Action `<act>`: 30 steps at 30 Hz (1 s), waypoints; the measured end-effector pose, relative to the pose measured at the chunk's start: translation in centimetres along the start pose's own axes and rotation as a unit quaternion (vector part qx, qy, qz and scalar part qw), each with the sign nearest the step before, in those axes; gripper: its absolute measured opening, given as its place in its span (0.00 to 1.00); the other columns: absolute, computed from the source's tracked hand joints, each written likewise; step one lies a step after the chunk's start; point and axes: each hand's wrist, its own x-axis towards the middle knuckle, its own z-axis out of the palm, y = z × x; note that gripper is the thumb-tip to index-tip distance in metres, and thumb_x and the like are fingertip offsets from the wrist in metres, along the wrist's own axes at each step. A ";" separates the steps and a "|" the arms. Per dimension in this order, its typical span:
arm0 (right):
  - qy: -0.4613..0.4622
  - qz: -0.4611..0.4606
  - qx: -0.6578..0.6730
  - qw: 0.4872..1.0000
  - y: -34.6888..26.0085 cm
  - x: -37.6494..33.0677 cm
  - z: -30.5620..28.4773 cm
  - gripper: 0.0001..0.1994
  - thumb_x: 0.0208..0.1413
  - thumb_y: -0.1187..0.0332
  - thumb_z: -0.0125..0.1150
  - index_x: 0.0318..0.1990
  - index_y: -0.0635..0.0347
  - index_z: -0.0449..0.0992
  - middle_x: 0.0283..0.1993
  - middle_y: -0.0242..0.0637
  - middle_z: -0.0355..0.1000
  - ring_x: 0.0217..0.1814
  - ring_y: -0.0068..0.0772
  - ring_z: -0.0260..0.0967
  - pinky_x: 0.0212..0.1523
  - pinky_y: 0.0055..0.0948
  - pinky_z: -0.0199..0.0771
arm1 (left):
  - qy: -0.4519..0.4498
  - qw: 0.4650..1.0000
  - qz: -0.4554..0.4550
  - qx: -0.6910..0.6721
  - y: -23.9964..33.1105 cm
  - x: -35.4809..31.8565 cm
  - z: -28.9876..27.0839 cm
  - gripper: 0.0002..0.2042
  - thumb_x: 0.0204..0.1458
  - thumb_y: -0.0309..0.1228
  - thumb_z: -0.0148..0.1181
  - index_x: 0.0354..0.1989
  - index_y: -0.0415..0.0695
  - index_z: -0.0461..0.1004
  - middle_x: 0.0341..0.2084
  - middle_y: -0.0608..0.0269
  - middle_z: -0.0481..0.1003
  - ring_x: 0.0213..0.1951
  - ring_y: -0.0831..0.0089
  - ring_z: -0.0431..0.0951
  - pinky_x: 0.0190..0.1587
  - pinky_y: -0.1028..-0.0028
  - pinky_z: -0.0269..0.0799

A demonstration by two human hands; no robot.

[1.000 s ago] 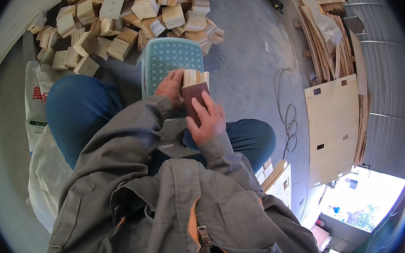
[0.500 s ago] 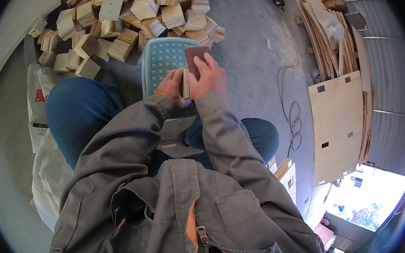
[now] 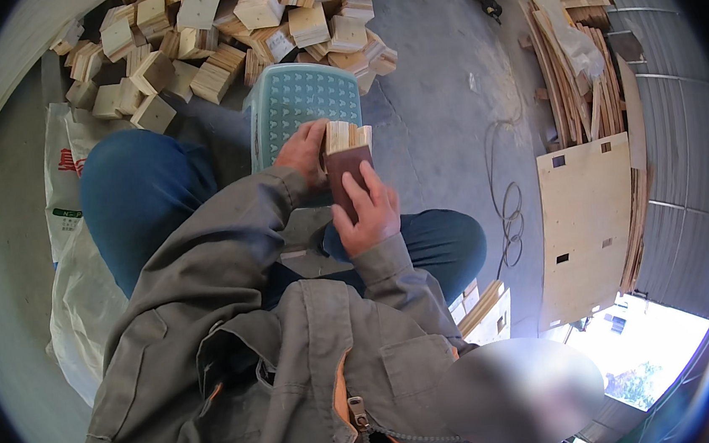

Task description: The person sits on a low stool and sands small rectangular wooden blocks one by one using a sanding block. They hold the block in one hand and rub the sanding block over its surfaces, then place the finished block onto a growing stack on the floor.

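Observation:
In front of me, over the near edge of a light-blue plastic stool (image 3: 301, 95), a layered plywood block (image 3: 347, 136) is gripped at its left side by my left hand (image 3: 303, 152). My right hand (image 3: 369, 210) holds a flat reddish-brown sanding block (image 3: 345, 176), its fingers lying over the face and edge. The sanding block rests against the near side of the plywood block and covers part of it. My left fingertips are partly hidden behind the wood.
A heap of plywood blocks (image 3: 215, 73) lies on the floor beyond the stool. White plastic sacks (image 3: 83, 304) lie to my left. At right are a cable (image 3: 510, 216), a plywood panel (image 3: 586, 218) and stacked wood strips (image 3: 557, 77). A blurred patch covers the lower right.
My right hand has drawn the sanding block toward me, down from the block's far side to its near side. The plywood block's layered edge shows more now; my left hand keeps its grip.

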 end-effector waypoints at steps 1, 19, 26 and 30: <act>-0.009 -0.003 0.005 1.000 -0.2 -0.8 -0.5 0.31 0.48 0.68 0.76 0.64 0.54 0.80 0.74 0.51 0.67 0.66 0.55 0.70 0.66 0.49 0.70 | 0.005 1.000 0.005 -0.004 0.0 0.0 0.1 0.45 0.42 0.39 0.79 0.70 0.45 0.62 0.64 0.45 0.68 0.64 0.42 0.72 0.66 0.56 0.72; -0.043 0.149 -0.072 0.985 2.2 14.5 3.1 0.26 0.55 0.60 0.71 0.63 0.46 0.82 0.76 0.37 0.66 0.66 0.52 0.68 0.68 0.50 0.68 | -0.036 0.999 -0.013 0.006 1.3 0.0 -1.0 0.53 0.34 0.35 0.85 0.73 0.45 0.59 0.65 0.46 0.67 0.66 0.45 0.70 0.70 0.60 0.69; 0.019 0.021 -0.028 0.999 1.9 5.8 2.3 0.29 0.52 0.62 0.72 0.65 0.49 0.79 0.75 0.44 0.66 0.65 0.54 0.68 0.66 0.51 0.68 | -0.004 1.000 0.015 -0.002 -0.2 0.0 0.0 0.46 0.43 0.37 0.80 0.71 0.44 0.61 0.63 0.43 0.68 0.64 0.42 0.72 0.66 0.58 0.72; -0.004 -0.001 -0.002 1.000 0.1 -0.3 -0.2 0.30 0.49 0.68 0.74 0.64 0.53 0.79 0.74 0.51 0.67 0.67 0.55 0.70 0.66 0.49 0.69 | 0.000 1.000 0.012 -0.003 -0.1 0.2 0.1 0.43 0.46 0.41 0.77 0.71 0.45 0.62 0.64 0.42 0.68 0.64 0.41 0.72 0.66 0.55 0.71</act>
